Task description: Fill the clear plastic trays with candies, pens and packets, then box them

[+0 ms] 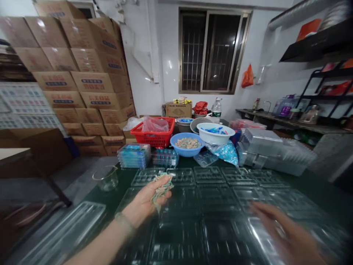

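Observation:
My left hand [146,200] is closed around a handful of small flat pale green and pinkish pieces [162,188], too small to name. It is above rows of clear plastic trays [220,198] with moulded compartments, laid out on the dark green table. My right hand [284,228] hovers over the trays at the right, smeared by motion. Whether its fingers hold anything does not show. Beyond the trays, a blue basin [183,150] contains many small pieces of similar colour.
Behind the trays are a red basket [152,138], a white basin [216,137] with blue items and a bag of blue bits [227,154]. Stacked clear packaging [264,147] stands right. A clear bowl [106,179] sits at the left edge, with cardboard boxes [93,82] piled beyond.

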Demonstrator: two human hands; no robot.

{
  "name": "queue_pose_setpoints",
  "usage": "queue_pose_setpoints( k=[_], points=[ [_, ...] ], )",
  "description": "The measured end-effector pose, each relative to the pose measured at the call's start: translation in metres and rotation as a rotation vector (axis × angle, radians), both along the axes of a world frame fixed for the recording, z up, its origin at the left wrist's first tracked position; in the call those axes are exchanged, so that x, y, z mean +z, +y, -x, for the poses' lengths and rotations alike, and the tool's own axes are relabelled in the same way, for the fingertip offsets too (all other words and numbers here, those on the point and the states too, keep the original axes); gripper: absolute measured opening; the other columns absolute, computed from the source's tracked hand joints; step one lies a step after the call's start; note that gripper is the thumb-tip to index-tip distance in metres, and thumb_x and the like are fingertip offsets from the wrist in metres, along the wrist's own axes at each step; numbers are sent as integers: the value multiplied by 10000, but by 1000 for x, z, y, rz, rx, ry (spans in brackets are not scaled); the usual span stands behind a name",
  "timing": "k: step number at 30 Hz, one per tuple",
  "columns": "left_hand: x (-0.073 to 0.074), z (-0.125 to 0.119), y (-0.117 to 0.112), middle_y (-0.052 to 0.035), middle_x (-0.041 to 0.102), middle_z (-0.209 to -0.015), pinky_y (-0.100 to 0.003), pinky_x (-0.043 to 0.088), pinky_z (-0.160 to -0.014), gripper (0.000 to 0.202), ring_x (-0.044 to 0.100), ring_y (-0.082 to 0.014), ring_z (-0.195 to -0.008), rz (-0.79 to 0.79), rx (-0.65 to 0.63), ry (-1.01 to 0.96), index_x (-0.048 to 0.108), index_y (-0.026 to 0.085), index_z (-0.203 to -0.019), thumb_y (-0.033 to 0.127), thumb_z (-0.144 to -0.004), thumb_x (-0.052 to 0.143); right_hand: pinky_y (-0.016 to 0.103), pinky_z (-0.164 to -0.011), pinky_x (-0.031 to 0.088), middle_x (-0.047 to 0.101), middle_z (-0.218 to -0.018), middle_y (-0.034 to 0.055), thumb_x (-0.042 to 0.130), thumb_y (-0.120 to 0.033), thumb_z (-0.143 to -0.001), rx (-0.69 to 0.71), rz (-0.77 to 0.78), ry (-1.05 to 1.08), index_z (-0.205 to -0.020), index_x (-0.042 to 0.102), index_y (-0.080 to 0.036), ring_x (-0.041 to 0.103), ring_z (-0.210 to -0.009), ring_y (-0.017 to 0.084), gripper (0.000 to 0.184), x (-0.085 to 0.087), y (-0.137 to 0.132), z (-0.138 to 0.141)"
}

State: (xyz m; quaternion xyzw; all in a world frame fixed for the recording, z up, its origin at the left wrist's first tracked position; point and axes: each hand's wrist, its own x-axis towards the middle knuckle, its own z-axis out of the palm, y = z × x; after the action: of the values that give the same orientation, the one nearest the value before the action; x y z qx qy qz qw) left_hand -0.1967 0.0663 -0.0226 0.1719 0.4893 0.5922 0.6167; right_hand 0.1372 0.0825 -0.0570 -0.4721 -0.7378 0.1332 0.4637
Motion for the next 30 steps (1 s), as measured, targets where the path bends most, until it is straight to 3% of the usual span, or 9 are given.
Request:
queue_pose_setpoints(
  k=[3,6,9,16,20,23,26,30],
  points=[
    [-19,-10,-39,-8,566,-602,-146,335,-312,217,539,-96,-440,18,18,-12,568,135,-764,222,-636,721,299,-673,489,635,-864,55,484,-376,-846,389,306,111,-961,579,-251,607,-765,192,195,10,-10,70],
    [-35,-15,-66,12,542,-585,-148,325,-342,210,504,-68,-431,5,22,-6,581,138,-733,215,-615,736,228,-534,461,619,-738,28,470,-379,-849,595,512,167,-924,592,-198,592,-638,145,230,14,-19,135],
    [-45,-14,-81,28,482,-510,-159,268,-339,199,425,-51,-387,-31,-10,61,568,132,-681,275,-655,703,183,-463,413,562,-618,-9,505,-377,-825,701,627,146,-845,600,-175,538,-548,102,224,11,-23,172],
    [-54,-6,-85,-6,535,-534,-210,299,-407,199,476,-103,-445,-54,10,90,540,136,-667,169,-585,719,143,-351,357,524,-552,-34,577,-369,-757,843,987,48,-731,558,-150,484,-435,71,221,-4,-14,202],
    [-56,5,-89,-24,557,-584,-217,302,-431,155,469,-96,-462,-74,-46,62,558,128,-703,176,-628,684,136,-350,357,484,-525,-49,560,-365,-773,839,1011,57,-718,536,-149,465,-418,60,224,-4,-6,209],
    [-58,14,-92,-6,530,-575,-212,295,-429,138,438,-80,-451,-59,-49,65,555,135,-705,179,-643,670,148,-374,377,473,-550,-44,551,-355,-784,816,1006,122,-721,530,-145,460,-440,61,220,3,0,211],
    [-62,18,-94,-5,536,-591,-206,304,-430,120,435,-74,-452,-31,-45,108,555,142,-712,168,-652,656,168,-404,394,487,-573,-34,560,-338,-781,884,1024,178,-758,540,-148,471,-471,73,192,13,1,214],
    [-64,18,-95,32,464,-493,-193,248,-368,99,369,-61,-382,-55,-95,149,542,153,-706,188,-679,630,170,-432,361,492,-565,-34,553,-268,-779,952,961,21,-746,558,-152,456,-487,72,120,18,-5,223]
  ],
)
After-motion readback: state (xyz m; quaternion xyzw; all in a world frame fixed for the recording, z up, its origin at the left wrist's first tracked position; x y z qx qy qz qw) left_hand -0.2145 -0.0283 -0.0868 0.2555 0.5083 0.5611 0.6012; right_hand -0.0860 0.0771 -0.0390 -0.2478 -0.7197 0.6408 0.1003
